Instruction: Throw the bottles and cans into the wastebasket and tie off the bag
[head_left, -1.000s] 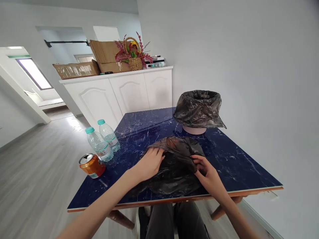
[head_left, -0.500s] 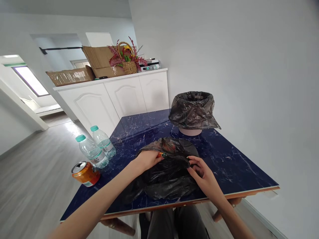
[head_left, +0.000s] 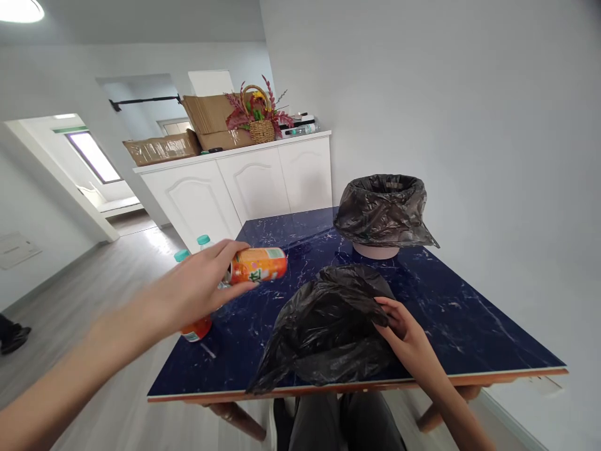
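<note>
An orange can (head_left: 263, 264) is gripped in the left hand (head_left: 213, 269) above the table's (head_left: 436, 313) left side. The black bag (head_left: 333, 319) is pinched by the right hand (head_left: 399, 322) near the front edge

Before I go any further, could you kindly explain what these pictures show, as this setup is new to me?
There is no machine: a person works bare-handed, filmed by one camera worn on the head, looking forward and down. On the blue table stand a pale container draped in black plastic, two capped bottles and a partly hidden can. The left hand holds an orange can in the air; the right hand pinches a loose black bag lying on the table.
</note>
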A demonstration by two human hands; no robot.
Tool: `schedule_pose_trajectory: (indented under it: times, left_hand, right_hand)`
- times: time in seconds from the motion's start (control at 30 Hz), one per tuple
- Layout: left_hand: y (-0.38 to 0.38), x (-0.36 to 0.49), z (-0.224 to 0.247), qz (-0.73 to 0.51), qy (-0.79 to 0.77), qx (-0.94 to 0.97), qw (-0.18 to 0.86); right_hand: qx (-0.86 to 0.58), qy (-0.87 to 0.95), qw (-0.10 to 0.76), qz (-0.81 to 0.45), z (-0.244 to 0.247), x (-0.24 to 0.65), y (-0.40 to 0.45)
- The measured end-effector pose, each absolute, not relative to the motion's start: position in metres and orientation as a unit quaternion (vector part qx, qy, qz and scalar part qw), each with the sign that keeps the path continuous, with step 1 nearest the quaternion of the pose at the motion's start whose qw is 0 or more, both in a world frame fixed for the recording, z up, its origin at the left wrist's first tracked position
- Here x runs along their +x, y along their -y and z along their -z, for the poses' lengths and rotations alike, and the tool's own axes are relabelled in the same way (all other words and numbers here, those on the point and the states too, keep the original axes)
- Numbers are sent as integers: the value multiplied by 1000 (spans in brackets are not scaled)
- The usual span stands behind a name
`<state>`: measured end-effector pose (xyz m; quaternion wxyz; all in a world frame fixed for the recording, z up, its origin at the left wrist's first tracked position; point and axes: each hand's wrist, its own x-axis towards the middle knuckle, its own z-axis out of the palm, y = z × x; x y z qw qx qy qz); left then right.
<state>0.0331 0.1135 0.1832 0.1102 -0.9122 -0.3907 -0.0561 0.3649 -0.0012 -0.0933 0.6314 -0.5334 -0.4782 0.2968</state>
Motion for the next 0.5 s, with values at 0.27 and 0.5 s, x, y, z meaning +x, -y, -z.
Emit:
schedule_pose_trajectory:
  times: [0.27,0.5]
  left_hand:
    - [-210,15,-135,-157,368,-898,181]
    - [-236,15,-110,-153,368,-898,186]
  right_hand:
    - [-531,490,622,-302,97,365,2]
    - [-535,504,613,-290,99,366,0]
